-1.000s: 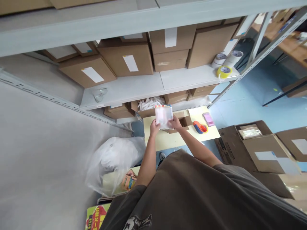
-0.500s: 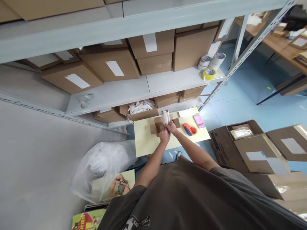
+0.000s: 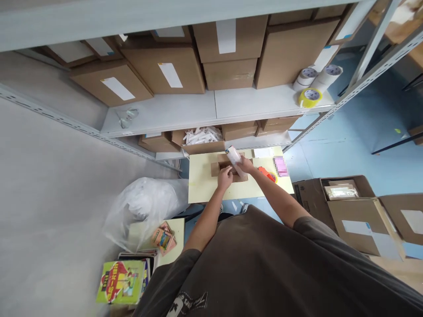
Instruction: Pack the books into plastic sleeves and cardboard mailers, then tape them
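A small cardboard box (image 3: 215, 170) stands with its flaps spread on the pale yellow table (image 3: 200, 187). My right hand (image 3: 245, 164) is closed around a long white packet (image 3: 234, 156) that looks wrapped in clear plastic. The packet slants over the box's opening, its dark-marked end pointing up and left. At the near left side of the box, my left hand (image 3: 225, 178) grips the edge with bent fingers; the fingertips are partly hidden. Close to my right wrist lies an orange tape dispenser (image 3: 265, 173), partly covered by the forearm.
Behind the table, a metal shelf (image 3: 178, 105) carries cardboard boxes, tape rolls (image 3: 309, 97) and an open box of white pieces (image 3: 203, 135). A pink pixelated item (image 3: 280, 166) lies at the table's right. Left is a plastic bag (image 3: 145, 198); right, open cartons (image 3: 358, 211).
My hands have moved apart: the left came off the packet and is now at the box. The packet has tilted in my right hand, exposing the box's inside. The view has shifted slightly.
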Motion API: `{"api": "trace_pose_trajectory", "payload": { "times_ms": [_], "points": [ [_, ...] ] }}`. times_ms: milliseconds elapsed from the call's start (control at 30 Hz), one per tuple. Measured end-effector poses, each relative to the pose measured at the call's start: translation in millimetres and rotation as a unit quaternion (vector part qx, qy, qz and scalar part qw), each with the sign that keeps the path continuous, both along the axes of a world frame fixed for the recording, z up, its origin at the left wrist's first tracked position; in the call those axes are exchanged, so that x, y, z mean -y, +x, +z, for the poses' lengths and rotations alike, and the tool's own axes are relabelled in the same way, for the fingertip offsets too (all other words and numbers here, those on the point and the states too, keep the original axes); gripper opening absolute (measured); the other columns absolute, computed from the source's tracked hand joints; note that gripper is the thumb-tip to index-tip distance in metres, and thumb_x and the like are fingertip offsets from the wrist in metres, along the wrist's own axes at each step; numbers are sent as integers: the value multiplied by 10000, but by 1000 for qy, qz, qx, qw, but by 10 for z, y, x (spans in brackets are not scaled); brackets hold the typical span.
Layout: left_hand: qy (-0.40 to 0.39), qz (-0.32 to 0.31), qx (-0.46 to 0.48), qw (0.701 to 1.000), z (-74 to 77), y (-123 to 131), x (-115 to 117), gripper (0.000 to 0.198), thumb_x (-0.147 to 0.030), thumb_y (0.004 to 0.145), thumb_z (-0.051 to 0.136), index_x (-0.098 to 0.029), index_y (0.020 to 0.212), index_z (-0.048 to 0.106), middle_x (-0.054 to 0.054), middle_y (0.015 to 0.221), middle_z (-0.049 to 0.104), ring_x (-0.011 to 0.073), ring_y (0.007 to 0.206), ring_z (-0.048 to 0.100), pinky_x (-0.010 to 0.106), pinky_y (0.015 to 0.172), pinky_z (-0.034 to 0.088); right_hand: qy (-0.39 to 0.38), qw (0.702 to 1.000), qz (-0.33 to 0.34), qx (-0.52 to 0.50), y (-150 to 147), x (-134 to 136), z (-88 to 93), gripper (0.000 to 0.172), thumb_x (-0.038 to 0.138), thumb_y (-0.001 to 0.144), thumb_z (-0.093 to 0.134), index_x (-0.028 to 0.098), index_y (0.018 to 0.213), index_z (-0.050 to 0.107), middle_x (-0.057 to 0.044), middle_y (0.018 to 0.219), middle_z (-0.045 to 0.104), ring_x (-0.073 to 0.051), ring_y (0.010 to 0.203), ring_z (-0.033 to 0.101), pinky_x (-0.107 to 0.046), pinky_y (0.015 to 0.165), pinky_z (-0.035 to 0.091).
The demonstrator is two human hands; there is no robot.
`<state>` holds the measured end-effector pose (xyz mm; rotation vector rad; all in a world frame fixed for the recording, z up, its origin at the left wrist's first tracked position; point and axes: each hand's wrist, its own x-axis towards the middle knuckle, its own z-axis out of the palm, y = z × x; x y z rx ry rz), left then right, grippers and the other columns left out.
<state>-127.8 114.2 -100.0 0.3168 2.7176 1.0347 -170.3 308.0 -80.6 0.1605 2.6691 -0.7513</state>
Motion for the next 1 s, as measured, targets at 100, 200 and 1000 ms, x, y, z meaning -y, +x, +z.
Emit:
{"api": "trace_pose_trajectory", "payload": {
  "times_ms": [100, 200, 1000],
  "points": [
    [-36, 68, 12, 997, -64, -150, 307, 495, -163, 1011, 546, -213, 1486, 677, 94, 1474, 708, 260, 1380, 632, 400, 1219, 488, 60, 994, 90, 26, -79, -14, 67, 476, 396, 1077, 498, 86, 1437, 526, -260, 1260, 751, -383, 1144, 731, -406, 947, 555],
    [-71, 59, 46, 995, -147, -279, 517, 562, -173, 969, 636, -187, 1530, 635, 133, 1481, 697, 293, 1373, 631, 403, 1204, 486, 93, 979, 178, 16, -137, 39, 122, 488, 385, 1094, 469, 79, 1472, 506, -264, 1261, 756, -386, 1156, 728, -405, 957, 544],
    [-130, 50, 134, 981, -165, -291, 600, 534, -340, 951, 790, -336, 1469, 662, 101, 1342, 773, 283, 1193, 742, 375, 1039, 544, 143, 975, 159, 57, -50, 202, -133, 523, 265, 989, 633, 77, 1467, 532, -256, 1197, 762, -320, 1135, 720, -389, 1007, 513]
  ]
}}
